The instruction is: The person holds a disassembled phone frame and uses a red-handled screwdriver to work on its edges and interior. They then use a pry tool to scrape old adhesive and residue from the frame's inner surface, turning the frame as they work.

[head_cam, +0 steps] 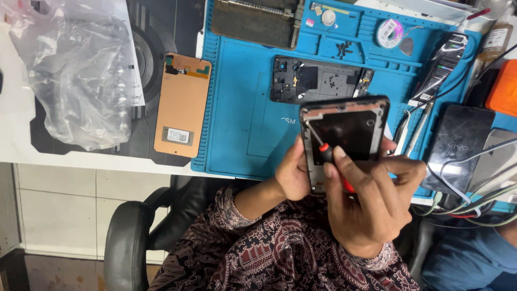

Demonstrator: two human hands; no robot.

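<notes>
Between both hands (344,188), phone frame (344,132)

The phone frame (344,134) in the left hand (293,175) looks like matt metal around a glossy black panel. The screwdriver (328,156) in the right hand (371,199) has a smooth plastic grip. Beyond the hands lies a matt rubbery blue mat (242,118); far left, a crinkled glossy plastic bag (75,70).

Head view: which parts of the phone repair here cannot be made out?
- Screwdriver tip: too small to tell whether it sits on a screw of the phone frame.
- Phone frame's lower end: hidden by the left hand and right hand.
- Screwdriver handle: mostly covered by the right hand's fingers.
- Loose screws on the blue mat: too small to count.
- Metal plate: cut off by the top edge.
</notes>
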